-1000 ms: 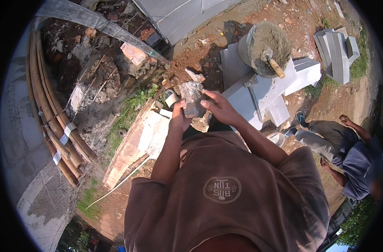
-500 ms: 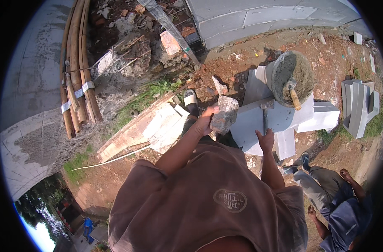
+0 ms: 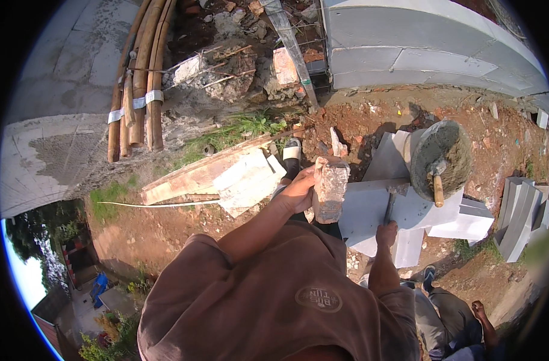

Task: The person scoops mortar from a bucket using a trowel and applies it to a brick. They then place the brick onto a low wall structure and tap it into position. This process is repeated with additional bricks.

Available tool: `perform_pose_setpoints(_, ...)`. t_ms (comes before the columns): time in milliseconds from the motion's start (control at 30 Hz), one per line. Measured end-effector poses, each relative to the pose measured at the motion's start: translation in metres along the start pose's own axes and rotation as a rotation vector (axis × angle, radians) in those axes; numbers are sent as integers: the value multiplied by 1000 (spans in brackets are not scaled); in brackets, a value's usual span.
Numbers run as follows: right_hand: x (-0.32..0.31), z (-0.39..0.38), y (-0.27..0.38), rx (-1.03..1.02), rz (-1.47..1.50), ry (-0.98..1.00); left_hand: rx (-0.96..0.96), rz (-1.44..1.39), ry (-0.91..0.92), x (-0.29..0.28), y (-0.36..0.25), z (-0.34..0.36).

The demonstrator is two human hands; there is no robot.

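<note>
My left hand (image 3: 303, 188) is closed around a broken brick (image 3: 331, 191), crusted with old mortar and held up in front of my body. My right hand (image 3: 386, 233) is wrapped round the dark handle of a hammer (image 3: 390, 206). Its broad metal head rests at the far side of a pale grey block (image 3: 365, 207). Just beyond the hammer, a bucket (image 3: 414, 150) of wet mortar stands tilted on the blocks, with a wooden-handled trowel (image 3: 438, 188) stuck in the mortar.
Boards (image 3: 208, 171) and a pale slab (image 3: 248, 180) lie on the left. Bamboo poles (image 3: 145, 90) lean farther off. A block wall (image 3: 419, 54) runs along the back. More blocks (image 3: 521, 210) are stacked at right. Another person (image 3: 449, 319) is at the lower right.
My right hand, open beside the hammer handle before, has closed on it. My left hand has turned the brick so that a longer face shows. The view has shifted.
</note>
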State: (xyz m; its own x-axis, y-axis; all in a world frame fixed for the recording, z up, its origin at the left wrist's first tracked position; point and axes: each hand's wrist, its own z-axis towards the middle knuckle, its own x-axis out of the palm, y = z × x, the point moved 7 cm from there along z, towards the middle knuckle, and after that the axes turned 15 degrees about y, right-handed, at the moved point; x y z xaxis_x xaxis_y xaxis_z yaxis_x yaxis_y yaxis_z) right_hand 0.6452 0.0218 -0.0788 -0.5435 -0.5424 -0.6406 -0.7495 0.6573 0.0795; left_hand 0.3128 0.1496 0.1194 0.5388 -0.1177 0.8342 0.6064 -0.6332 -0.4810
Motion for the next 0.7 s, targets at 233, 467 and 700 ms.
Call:
perform_pose_setpoints(233,8,-4,4,-220,407,202,-63,32,-52,-8,7,-9)
perform_pose_setpoints(467,-36,-79,46,-558,578,88,-79,-347,-284,-21,1,8)
perform_pose_setpoints(700,-104,-168,115,-607,613,64,332,-315,-59,-33,-50,16)
